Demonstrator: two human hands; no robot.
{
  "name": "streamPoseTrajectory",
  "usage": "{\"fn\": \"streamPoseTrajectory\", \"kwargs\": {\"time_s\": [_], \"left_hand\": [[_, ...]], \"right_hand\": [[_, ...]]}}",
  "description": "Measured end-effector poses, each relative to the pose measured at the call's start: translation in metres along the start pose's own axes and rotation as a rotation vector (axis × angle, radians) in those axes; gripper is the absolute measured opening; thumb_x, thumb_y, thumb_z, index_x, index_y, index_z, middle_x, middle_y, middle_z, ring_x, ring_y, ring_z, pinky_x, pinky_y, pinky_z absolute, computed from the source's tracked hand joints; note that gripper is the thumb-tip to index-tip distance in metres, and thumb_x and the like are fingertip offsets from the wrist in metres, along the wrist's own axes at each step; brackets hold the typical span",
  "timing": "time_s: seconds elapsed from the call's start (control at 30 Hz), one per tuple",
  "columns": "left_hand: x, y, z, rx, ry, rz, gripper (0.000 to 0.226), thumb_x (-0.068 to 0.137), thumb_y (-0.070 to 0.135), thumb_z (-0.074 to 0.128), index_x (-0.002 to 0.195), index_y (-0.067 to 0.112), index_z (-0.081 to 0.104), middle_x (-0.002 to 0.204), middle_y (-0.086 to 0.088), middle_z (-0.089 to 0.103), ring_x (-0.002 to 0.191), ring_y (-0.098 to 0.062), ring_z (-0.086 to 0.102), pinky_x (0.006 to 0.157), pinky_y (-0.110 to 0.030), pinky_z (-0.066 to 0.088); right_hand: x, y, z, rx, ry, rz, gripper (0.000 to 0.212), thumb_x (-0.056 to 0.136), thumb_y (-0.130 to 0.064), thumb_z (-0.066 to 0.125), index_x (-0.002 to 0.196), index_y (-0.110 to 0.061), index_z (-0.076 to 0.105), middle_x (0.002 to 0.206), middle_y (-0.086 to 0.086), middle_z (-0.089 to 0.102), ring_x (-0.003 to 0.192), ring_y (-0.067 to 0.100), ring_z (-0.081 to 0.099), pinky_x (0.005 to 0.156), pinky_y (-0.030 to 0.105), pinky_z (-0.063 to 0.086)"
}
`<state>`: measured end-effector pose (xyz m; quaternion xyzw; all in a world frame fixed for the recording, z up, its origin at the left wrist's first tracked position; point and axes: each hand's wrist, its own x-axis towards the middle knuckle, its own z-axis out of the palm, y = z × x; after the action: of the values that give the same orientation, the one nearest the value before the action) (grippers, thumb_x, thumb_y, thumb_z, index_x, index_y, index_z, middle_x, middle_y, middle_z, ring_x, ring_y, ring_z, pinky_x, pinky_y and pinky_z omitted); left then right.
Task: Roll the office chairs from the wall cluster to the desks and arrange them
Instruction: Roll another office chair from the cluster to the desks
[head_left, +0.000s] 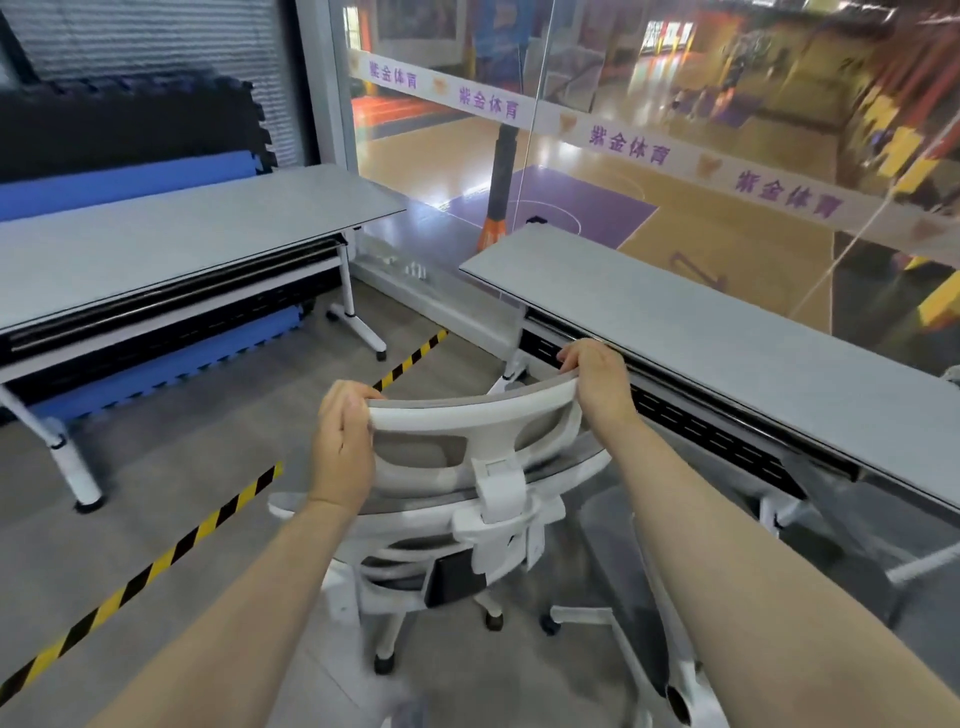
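A white office chair (488, 499) with grey mesh stands on its castors in front of me, seen from behind. My left hand (343, 441) grips the left end of its headrest (467, 413). My right hand (592, 376) grips the right end, fingers curled over the top edge. The chair faces the near edge of the grey desk on the right (727, 332). A second grey desk (156, 244) stands to the left, across an open strip of floor.
Yellow-black hazard tape (208, 525) runs diagonally across the grey floor. Blue and black foam mats (130, 176) lean behind the left desk. A glass wall (675, 130) behind the right desk overlooks a basketball court. A desk leg with castor (680, 696) lies at the lower right.
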<state>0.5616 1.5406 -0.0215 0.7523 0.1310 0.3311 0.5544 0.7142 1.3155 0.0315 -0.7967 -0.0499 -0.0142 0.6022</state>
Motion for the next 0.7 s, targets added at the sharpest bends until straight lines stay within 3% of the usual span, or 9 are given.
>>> {"fn": "streamPoseTrajectory", "kwargs": {"time_s": [0.1, 0.23, 0.3, 0.47, 0.7], "left_hand": [[0.050, -0.017, 0.022, -0.034, -0.020, 0.000, 0.031, 0.099, 0.024, 0.028, 0.082, 0.019, 0.052, 0.088, -0.007, 0.050, 0.082, -0.017, 0.048, 0.077, -0.038, 0.040], [0.109, -0.035, 0.044, -0.027, -0.068, 0.004, 0.030, 0.100, 0.023, 0.029, 0.084, 0.022, 0.053, 0.088, -0.002, 0.052, 0.083, -0.019, 0.050, 0.077, -0.037, 0.042], [0.131, -0.042, 0.054, -0.030, -0.094, 0.002, 0.030, 0.101, 0.023, 0.029, 0.085, 0.022, 0.055, 0.090, 0.001, 0.051, 0.085, -0.016, 0.050, 0.078, -0.034, 0.041], [0.178, -0.054, 0.072, -0.048, -0.111, 0.022, 0.032, 0.102, 0.020, 0.029, 0.088, 0.018, 0.057, 0.090, 0.005, 0.052, 0.087, -0.012, 0.052, 0.081, -0.024, 0.041], [0.204, -0.058, 0.080, -0.045, -0.130, 0.058, 0.034, 0.101, 0.033, 0.027, 0.088, 0.027, 0.058, 0.091, 0.004, 0.055, 0.090, -0.014, 0.054, 0.083, -0.021, 0.040]], "right_hand": [[0.054, 0.005, 0.016, -0.016, 0.019, -0.038, 0.027, 0.081, -0.013, 0.037, 0.060, -0.010, 0.055, 0.084, 0.003, 0.064, 0.081, 0.012, 0.056, 0.079, 0.029, 0.042], [0.112, 0.002, 0.031, -0.031, 0.036, -0.049, 0.025, 0.072, -0.021, 0.035, 0.057, -0.012, 0.052, 0.078, 0.003, 0.063, 0.078, 0.015, 0.056, 0.073, 0.021, 0.042], [0.136, 0.001, 0.035, -0.082, 0.025, -0.035, 0.025, 0.071, -0.023, 0.034, 0.058, -0.012, 0.052, 0.083, 0.007, 0.065, 0.081, 0.018, 0.056, 0.076, 0.028, 0.042], [0.179, -0.006, 0.045, -0.143, 0.015, -0.004, 0.027, 0.078, -0.018, 0.034, 0.060, -0.011, 0.053, 0.082, 0.002, 0.064, 0.082, 0.016, 0.056, 0.073, 0.024, 0.041], [0.207, -0.009, 0.046, -0.367, -0.057, -0.030, 0.028, 0.082, -0.013, 0.034, 0.064, -0.017, 0.056, 0.084, 0.007, 0.067, 0.081, 0.023, 0.057, 0.069, 0.031, 0.040]]}}
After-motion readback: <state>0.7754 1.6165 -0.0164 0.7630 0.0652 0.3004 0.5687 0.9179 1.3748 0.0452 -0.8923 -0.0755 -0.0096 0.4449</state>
